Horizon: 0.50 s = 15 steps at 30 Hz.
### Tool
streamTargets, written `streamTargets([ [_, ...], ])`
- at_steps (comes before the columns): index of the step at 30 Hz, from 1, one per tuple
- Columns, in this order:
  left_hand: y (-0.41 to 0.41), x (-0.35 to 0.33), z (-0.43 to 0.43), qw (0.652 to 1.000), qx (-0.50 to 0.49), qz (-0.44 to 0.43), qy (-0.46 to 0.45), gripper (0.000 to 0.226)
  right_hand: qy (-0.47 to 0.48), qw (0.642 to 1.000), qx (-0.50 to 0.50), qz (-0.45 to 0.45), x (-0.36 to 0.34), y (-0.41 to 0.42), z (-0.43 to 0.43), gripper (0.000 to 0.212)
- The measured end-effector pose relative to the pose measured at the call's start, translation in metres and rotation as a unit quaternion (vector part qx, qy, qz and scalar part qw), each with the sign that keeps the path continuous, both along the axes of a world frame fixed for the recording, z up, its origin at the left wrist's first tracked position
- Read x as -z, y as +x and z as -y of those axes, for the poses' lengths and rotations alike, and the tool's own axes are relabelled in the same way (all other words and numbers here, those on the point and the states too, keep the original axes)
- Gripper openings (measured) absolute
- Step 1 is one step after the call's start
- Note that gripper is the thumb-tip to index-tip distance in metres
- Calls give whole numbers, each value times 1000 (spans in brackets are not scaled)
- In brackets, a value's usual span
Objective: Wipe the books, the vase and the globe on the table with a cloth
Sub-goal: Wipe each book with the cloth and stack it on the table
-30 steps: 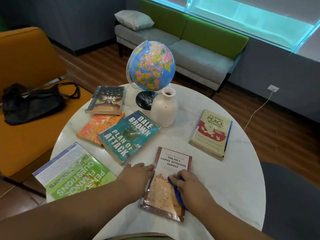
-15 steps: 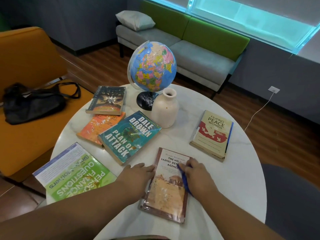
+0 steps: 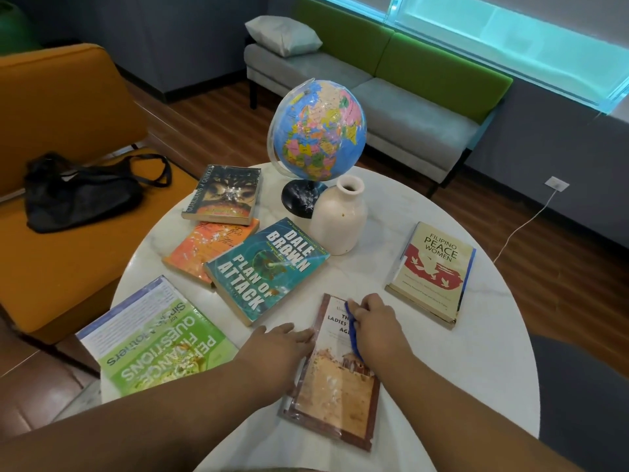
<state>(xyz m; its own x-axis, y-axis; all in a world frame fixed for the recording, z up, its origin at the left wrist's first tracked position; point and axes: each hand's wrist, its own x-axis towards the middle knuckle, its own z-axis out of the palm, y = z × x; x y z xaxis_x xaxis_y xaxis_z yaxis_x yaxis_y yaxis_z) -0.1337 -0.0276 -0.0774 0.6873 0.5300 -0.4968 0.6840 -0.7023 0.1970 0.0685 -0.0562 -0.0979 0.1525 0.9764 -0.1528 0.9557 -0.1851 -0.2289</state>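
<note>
A brown paperback (image 3: 335, 390) lies at the near side of the round white table (image 3: 476, 352). My right hand (image 3: 376, 323) holds a blue cloth (image 3: 354, 335) against the upper part of its cover. My left hand (image 3: 277, 342) rests flat beside the book's left edge, fingers straight. Behind stand a globe (image 3: 318, 131) and a cream vase (image 3: 338, 218). Other books lie around: a teal one (image 3: 265, 267), an orange one (image 3: 204, 247), a dark one (image 3: 224, 195), a green one (image 3: 153, 338) and a cream-and-red one (image 3: 432, 272).
An orange chair (image 3: 68, 114) with a black bag (image 3: 78, 192) stands to the left. A grey and green sofa (image 3: 391, 80) with a pillow is beyond the table. A white cable (image 3: 524, 223) runs from a wall socket across the wooden floor.
My right hand has slid the blue cloth up the brown book's cover, from its middle to near the title. My left hand has stayed beside the book's edge.
</note>
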Motion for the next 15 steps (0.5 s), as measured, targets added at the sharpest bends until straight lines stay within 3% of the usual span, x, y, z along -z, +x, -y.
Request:
streamTargets([
  [3, -1, 2, -1, 1000, 7, -2, 7, 83, -82, 987, -134, 30, 1, -14, 6, 53],
  [5, -1, 1, -1, 1000, 10, -4, 5, 83, -70, 976, -196, 63, 3, -6, 4, 64],
  [7, -3, 0, -2, 1000, 12, -4, 4, 84, -53, 975, -208, 60, 12, 4, -9, 49],
  [9, -4, 0, -2, 1000, 13, -6, 1, 83, -22, 973, -194, 120, 16, 5, -19, 21],
  [11, -5, -1, -1, 1000, 14, -5, 4, 82, -25, 982, -169, 81, 14, -1, -19, 20],
  [12, -6, -1, 0, 1000, 16, -6, 5, 82, -44, 988, -146, 35, 10, -7, -17, 31],
  [14, -7, -1, 0, 1000, 18, -8, 9, 79, -58, 979, -193, 24, 7, -10, -6, 55],
  [15, -8, 0, 0, 1000, 15, -12, 8, 78, -68, 974, -215, 13, 8, -6, 0, 53],
])
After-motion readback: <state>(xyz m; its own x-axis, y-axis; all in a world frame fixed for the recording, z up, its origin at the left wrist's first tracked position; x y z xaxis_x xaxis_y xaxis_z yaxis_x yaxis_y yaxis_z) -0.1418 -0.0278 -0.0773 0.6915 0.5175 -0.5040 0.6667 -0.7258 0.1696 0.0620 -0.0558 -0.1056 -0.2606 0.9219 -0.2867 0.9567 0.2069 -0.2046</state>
